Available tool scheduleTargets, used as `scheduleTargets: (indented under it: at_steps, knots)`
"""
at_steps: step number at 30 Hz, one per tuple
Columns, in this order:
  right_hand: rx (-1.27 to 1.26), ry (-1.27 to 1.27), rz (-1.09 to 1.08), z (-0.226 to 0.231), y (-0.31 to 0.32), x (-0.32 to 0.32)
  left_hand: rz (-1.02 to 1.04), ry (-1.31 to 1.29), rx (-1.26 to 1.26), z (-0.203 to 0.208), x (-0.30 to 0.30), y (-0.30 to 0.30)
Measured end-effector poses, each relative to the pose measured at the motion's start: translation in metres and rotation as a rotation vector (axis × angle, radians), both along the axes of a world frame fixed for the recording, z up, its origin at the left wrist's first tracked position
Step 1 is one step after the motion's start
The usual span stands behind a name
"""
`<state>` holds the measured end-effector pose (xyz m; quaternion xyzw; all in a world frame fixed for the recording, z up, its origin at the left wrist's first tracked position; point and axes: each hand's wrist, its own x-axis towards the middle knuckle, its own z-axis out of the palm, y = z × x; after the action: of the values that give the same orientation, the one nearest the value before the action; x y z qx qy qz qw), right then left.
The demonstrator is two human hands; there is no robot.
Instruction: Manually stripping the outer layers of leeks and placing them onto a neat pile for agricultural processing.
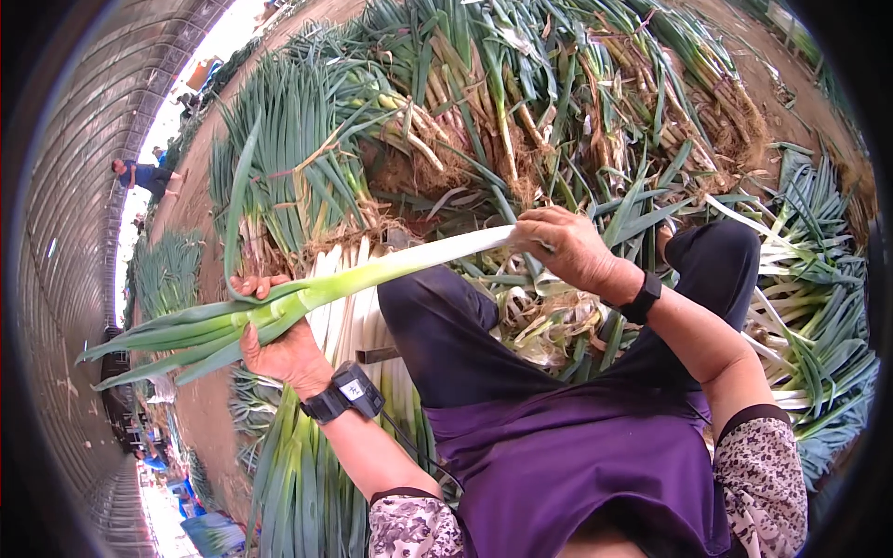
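A long leek [391, 268] lies slanted across my lap, its white end up to the right and its green leaves fanning out to the left. My left hand [279, 344] is wrapped round the leek where the leaves part, fingers on the far side and thumb on the near side. At the white end, my right hand [567, 246] grips the stalk with curled fingers that hide the tip. One green leaf stands up away from the stalk beside my left fingers. Cleaned white-stemmed leeks [349, 321] lie beneath, beside my left leg.
Large heaps of untrimmed leeks [502, 93] with brown roots lie ahead. More leeks [809, 307] are piled at the right. Stripped leaf scraps [558, 321] lie between my legs. Far left, a person [144, 175] is on the dirt floor under a curved ribbed roof [70, 232].
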<state>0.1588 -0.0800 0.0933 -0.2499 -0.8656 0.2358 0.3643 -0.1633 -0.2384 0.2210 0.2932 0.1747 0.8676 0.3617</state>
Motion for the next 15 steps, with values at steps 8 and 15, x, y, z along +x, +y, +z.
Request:
scheduleTargets:
  at_steps: [8, 15]
  knots:
    - [0.154, -0.069, 0.195, 0.013, -0.038, -0.05, 0.254, -0.005, -0.009, 0.021, 0.002, -0.076]
    - [0.208, -0.031, 0.239, -0.008, -0.066, -0.064, 0.352, -0.003, -0.075, 0.01, 0.006, -0.111]
